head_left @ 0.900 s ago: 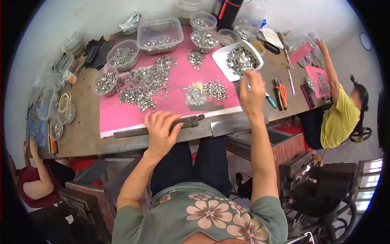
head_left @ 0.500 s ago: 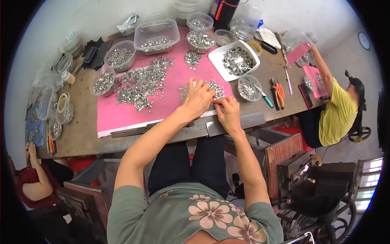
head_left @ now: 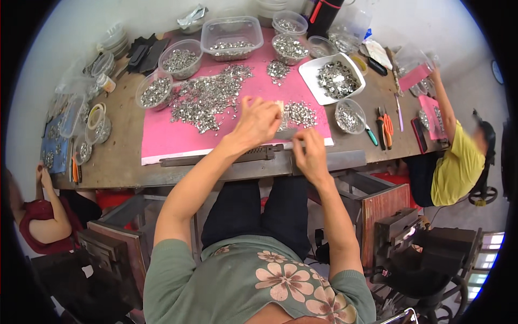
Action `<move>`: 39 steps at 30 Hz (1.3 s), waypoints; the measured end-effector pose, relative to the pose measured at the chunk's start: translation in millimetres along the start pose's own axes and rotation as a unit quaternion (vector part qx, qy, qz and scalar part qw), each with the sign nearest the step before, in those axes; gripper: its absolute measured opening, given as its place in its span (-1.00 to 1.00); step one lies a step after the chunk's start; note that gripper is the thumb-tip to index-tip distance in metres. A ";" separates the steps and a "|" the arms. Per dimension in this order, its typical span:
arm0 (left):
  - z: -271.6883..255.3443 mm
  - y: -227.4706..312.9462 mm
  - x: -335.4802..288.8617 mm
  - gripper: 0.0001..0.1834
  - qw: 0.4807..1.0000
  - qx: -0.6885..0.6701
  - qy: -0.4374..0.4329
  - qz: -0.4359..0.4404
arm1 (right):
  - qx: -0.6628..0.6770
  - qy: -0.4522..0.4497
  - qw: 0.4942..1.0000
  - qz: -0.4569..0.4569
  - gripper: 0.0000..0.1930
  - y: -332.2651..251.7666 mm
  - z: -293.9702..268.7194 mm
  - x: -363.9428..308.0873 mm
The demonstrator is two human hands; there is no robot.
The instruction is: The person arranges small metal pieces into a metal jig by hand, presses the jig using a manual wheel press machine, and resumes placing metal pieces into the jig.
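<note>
My left hand (head_left: pixel 259 121) is over the pink sheet (head_left: pixel 194 143), its fingers curled and closed; whatever they pinch is hidden. Beside its fingertips a tan flat piece (head_left: pixel 280 107) lies upright in the picture, with a small pile of shiny metal pieces (head_left: pixel 300 114) to its right. My right hand (head_left: pixel 312 154) is at the bench's front edge, thumb and fingers drawn together at the end of a small grey metal bar (head_left: pixel 286 134). The bar spans the gap between both hands. Anything tiny in the right fingertips is too small to make out.
A wide heap of metal pieces (head_left: pixel 208 100) spreads to the left. Tubs of pieces (head_left: pixel 232 40) and a white tray (head_left: pixel 310 81) stand behind. Orange-handled pliers (head_left: pixel 388 129) lie right. A dark metal rail (head_left: pixel 216 158) runs along the front edge. Co-workers sit at both sides.
The view has shifted, so the bench appears farther right and higher. My hands have come slightly apart, the right one drawn back toward me; the grey bar and tan piece show more between them.
</note>
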State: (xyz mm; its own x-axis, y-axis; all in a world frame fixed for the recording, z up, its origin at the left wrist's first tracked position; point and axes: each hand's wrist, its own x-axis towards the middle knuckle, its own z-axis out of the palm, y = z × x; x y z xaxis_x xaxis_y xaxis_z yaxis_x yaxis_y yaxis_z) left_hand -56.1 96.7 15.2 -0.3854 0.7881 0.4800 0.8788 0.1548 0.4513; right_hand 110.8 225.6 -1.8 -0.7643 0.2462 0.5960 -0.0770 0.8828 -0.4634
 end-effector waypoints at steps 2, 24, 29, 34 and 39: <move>-19.9 -11.2 -22.8 -0.94 0.999 0.018 -0.015 -0.029 | 0.043 -0.022 0.998 -0.048 -0.84 -23.5 7.3 1.0; -42.4 -19.0 -65.2 -0.90 0.997 0.037 -0.030 -0.060 | 0.022 -0.051 0.992 -0.114 -0.83 -42.2 31.3 -1.9; -47.3 -23.5 -69.6 -0.88 0.996 0.017 -0.031 -0.079 | -0.040 0.024 0.999 -0.004 -0.82 11.9 -1.9 5.8; -47.6 -25.1 -71.6 -0.90 0.996 0.007 -0.044 -0.075 | -0.043 0.000 0.998 0.052 -0.90 48.3 -18.2 16.5; -45.7 -25.6 -74.7 -0.92 0.997 0.024 -0.028 -0.066 | -0.110 -0.052 0.993 0.009 -0.91 48.6 -15.4 22.0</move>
State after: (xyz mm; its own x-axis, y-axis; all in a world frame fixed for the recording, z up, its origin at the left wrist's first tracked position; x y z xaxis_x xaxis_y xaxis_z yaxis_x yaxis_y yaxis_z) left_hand -62.7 6.6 2.2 -0.4834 0.7907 0.3755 0.8343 0.2863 0.4712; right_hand 100.1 280.1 -1.1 -0.8270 0.2294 0.5133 0.0697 0.9477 -0.3114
